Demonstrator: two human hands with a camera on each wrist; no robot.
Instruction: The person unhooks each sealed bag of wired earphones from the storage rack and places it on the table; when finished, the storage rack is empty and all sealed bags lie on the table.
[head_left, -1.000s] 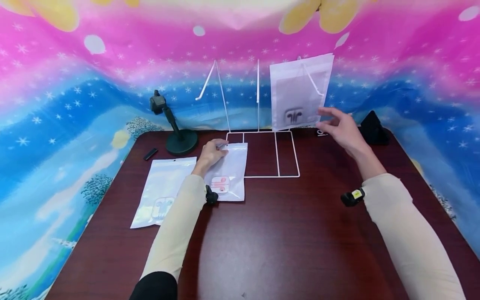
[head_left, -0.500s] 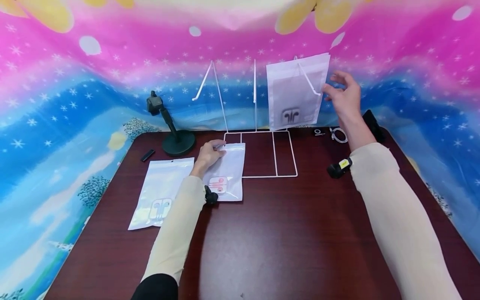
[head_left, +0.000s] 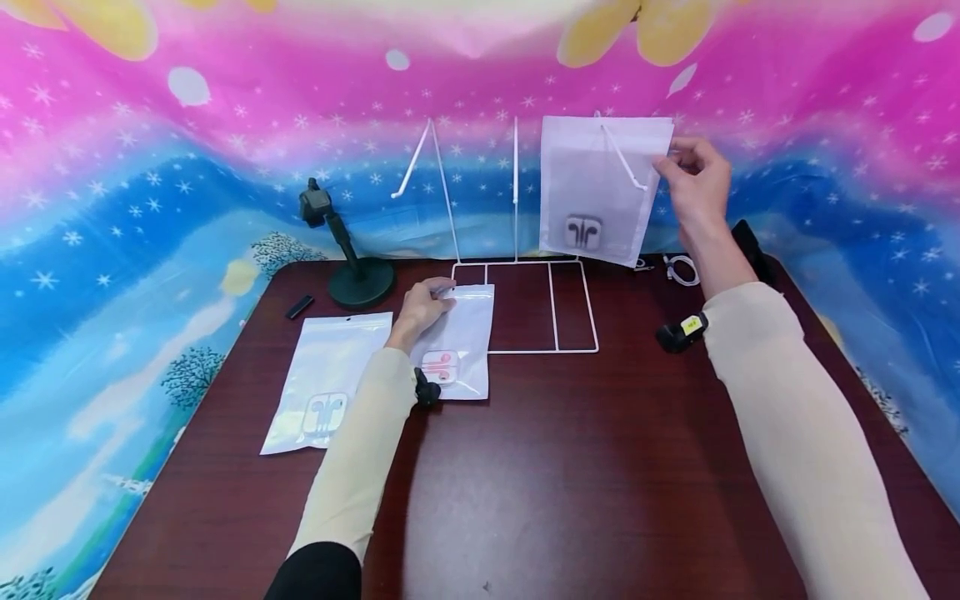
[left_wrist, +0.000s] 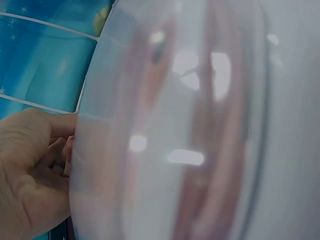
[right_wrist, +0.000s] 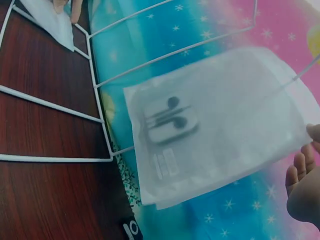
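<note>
A white zip pouch (head_left: pixel 600 179) with dark earphones in a clear-topped case hangs on the right hook of the white wire rack (head_left: pixel 597 333). My right hand (head_left: pixel 699 179) pinches its upper right edge. In the right wrist view the hanging pouch (right_wrist: pixel 225 110) shows a doubled lower edge, so a second one may hang behind. My left hand (head_left: pixel 423 310) holds the upper left corner of a pouch with pink earphones (head_left: pixel 468 333), which lies over the rack's left base. Large and blurred, that pouch (left_wrist: pixel 165 125) fills much of the left wrist view, beside my left hand (left_wrist: pixel 32 175).
Another pouch with pale earphones (head_left: pixel 341 354) lies at the left, partly behind my sleeve. A dark green stand (head_left: pixel 362 283) and a small black stick (head_left: pixel 299 307) are behind it. A coiled white cable (head_left: pixel 681 271) and a black object (head_left: pixel 750 246) sit at the back right.
My right hand has risen from the hanging pouch's lower right to its upper right edge and now pinches it. The pouch's tilted top has come level. My left hand stays put.
</note>
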